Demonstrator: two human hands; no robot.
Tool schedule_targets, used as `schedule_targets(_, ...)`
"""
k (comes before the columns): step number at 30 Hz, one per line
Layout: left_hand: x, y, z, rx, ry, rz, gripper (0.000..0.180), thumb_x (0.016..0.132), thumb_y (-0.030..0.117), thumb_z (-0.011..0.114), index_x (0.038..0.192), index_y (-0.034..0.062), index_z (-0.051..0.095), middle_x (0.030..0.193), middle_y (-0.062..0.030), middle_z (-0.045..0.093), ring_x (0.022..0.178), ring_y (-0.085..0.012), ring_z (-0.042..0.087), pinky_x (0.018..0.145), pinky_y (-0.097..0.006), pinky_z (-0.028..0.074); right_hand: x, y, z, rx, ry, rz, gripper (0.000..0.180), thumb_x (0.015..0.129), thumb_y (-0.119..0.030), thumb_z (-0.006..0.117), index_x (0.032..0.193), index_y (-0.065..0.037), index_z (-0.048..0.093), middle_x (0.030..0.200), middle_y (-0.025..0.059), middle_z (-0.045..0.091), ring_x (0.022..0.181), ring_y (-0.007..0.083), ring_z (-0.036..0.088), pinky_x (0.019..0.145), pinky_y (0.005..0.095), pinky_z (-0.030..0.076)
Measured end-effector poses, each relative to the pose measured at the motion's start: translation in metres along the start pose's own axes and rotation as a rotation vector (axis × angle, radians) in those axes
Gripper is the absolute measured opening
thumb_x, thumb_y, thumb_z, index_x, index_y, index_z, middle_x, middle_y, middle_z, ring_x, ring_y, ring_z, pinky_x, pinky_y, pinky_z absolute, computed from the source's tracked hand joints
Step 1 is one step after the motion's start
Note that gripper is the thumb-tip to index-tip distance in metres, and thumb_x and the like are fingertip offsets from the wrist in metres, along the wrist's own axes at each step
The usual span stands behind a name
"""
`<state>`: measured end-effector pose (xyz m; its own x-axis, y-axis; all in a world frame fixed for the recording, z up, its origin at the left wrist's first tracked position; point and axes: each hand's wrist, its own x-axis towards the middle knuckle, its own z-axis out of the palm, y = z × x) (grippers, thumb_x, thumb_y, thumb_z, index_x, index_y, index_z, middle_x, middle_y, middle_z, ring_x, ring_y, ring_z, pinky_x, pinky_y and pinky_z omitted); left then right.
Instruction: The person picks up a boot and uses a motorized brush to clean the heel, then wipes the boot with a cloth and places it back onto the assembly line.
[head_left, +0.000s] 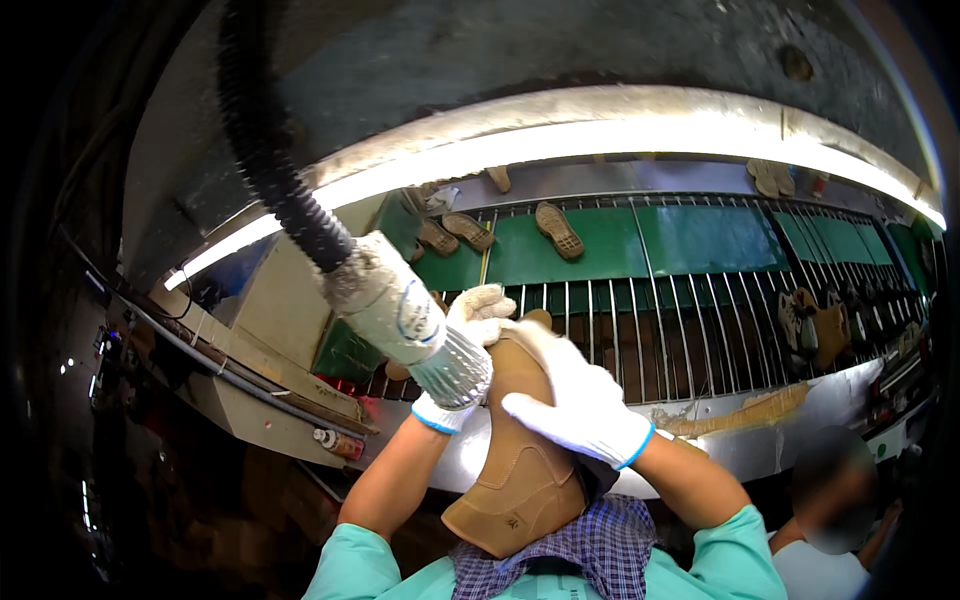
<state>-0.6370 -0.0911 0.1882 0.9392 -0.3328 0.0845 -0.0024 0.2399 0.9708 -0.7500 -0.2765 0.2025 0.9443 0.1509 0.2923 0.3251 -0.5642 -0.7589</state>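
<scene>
Brown boot (522,492) sits shaft twd checked cloth (600,535), R hand (578,405) thumb-spread over its upper, prob. to steady it, L hand (480,310) part-hidden behind hose nozzle (425,330), grip can't tell, w/ footwear (558,230) on green sheets (705,238) beyond.

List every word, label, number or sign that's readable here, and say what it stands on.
None reads clearly enough to quote.
Brown boot: a small dark mark on the shaft, too small to read.
White-and-silver nozzle on the black hose: blue marking on its side, too blurred to read.
Small bottle at the left: white and reddish, any print too small to read.
</scene>
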Motion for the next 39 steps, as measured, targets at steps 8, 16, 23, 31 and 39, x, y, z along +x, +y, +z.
schedule_targets(8, -0.064, -0.022, 0.003, -0.060, -0.422, -0.260, 0.127, 0.068, 0.056, 0.096, 0.163, 0.0009, 0.031, 0.158, -0.0160, 0.051, 0.146, -0.0299, 0.052, 0.123, -0.046, 0.041, -0.008, -0.004, -0.045, 0.439, -0.056, 0.155, 0.121, 0.078, -0.032, 0.094, 0.170, -0.008, 0.018, 0.140, 0.0241, 0.059, 0.127, 0.0353, 0.064, 0.110, 0.0484, 0.053)
schedule_targets(16, -0.088, -0.013, 0.029, -0.090, -0.363, -0.162, 0.123, 0.073, 0.041, 0.096, 0.165, 0.0018, 0.025, 0.160, -0.0161, 0.044, 0.150, -0.0295, 0.044, 0.127, -0.046, 0.032, -0.010, -0.007, -0.051, 0.047, -0.183, -0.061, 0.084, 0.093, -0.047, 0.074, 0.161, -0.007, 0.043, 0.152, 0.0234, 0.059, 0.136, 0.0422, 0.061, 0.113, 0.0466, 0.051)
schedule_targets(23, -0.101, -0.027, 0.027, -0.083, -0.219, -0.089, 0.115, 0.075, 0.042, 0.095, 0.162, 0.0021, 0.031, 0.156, -0.0141, 0.047, 0.147, -0.0282, 0.046, 0.126, -0.046, 0.033, -0.029, -0.008, -0.027, -0.182, 0.015, -0.200, 0.082, 0.094, -0.042, 0.075, 0.160, -0.007, 0.041, 0.150, 0.0239, 0.058, 0.126, 0.0427, 0.067, 0.104, 0.0462, 0.056)
schedule_targets(31, -0.094, -0.063, -0.018, -0.199, -0.328, -0.183, 0.106, 0.099, 0.065, 0.064, 0.171, 0.0023, 0.018, 0.174, -0.0185, 0.028, 0.160, -0.0321, 0.029, 0.132, -0.047, 0.023, -0.022, -0.008, -0.041, 0.253, 0.089, 0.127, 0.105, 0.081, -0.036, 0.088, 0.166, -0.006, 0.033, 0.155, 0.0237, 0.056, 0.133, 0.0383, 0.065, 0.114, 0.0439, 0.051)
schedule_targets(39, -0.119, -0.063, -0.081, 0.095, -0.270, -0.609, 0.103, 0.086, 0.062, 0.078, 0.158, 0.0014, 0.036, 0.148, -0.0234, 0.051, 0.131, -0.0367, 0.055, 0.109, -0.047, 0.044, -0.060, 0.115, -0.003, 1.187, -0.078, 0.028, 0.094, 0.095, -0.055, 0.076, 0.159, 0.003, 0.041, 0.143, 0.0174, 0.062, 0.135, 0.0272, 0.060, 0.120, 0.0423, 0.043)
